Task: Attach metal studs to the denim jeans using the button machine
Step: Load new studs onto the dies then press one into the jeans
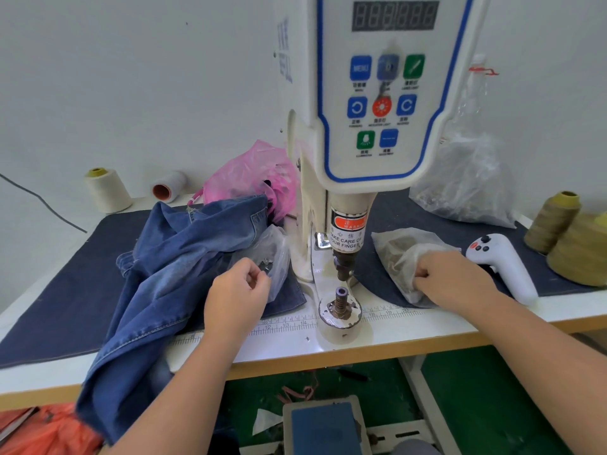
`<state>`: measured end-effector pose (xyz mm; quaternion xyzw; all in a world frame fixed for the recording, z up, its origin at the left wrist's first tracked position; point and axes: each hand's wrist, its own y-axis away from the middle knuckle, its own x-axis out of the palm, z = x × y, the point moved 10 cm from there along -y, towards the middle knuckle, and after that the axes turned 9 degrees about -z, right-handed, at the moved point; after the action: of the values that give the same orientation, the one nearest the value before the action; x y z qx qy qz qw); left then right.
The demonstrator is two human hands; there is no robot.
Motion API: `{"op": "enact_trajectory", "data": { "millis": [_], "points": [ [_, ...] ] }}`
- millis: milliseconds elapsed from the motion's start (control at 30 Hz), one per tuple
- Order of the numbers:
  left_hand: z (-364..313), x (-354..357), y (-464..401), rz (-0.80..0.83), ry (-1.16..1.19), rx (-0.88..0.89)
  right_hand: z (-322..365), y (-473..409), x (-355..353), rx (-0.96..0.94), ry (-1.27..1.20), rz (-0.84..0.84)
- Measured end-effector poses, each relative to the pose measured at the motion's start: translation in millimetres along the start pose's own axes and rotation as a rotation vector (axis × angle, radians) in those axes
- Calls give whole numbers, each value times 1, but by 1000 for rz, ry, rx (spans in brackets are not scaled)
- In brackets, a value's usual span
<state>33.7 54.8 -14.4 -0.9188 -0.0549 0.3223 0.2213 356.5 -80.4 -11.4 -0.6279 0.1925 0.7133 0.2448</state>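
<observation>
My left hand (241, 287) curling its fingers at the clear bag (274, 257) on the jeans (184, 257), my right hand (450, 280) gripping the white bag (400, 254), both flanking the button machine (345, 257), jeans lying left on the table (295, 346).

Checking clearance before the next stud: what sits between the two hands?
In the head view, the button machine's lower die post stands between the left hand and right hand, on the white table.
</observation>
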Motion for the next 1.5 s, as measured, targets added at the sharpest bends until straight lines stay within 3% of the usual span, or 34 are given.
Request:
{"op": "enact_trajectory", "data": {
  "millis": [133,267,600,733,967,1033,1133,1300,1500],
  "points": [
    [0,2,1,13,-11,1,7,6,2,7,56,71],
    [0,2,1,14,-18,1,7,10,-2,18,-30,23],
    [1,3,0,11,-24,11,3,18,-26,-101,-332,-329],
    [1,3,0,-5,-13,17,14,43,-41,-150,-561,-445],
    [-21,-27,19,-125,253,2,57,97,-25,-247,-833,-396],
    [-43,-25,39,-45,338,34,68,104,-27,-290,-855,-396],
    [-73,-5,69,213,458,30,81,111,-27,-349,-895,-376],
    [-92,17,86,501,573,-98,97,121,-26,-427,-910,-318],
    [-90,28,96,663,628,-250,96,121,-19,-420,-913,-275]
  ]
}}
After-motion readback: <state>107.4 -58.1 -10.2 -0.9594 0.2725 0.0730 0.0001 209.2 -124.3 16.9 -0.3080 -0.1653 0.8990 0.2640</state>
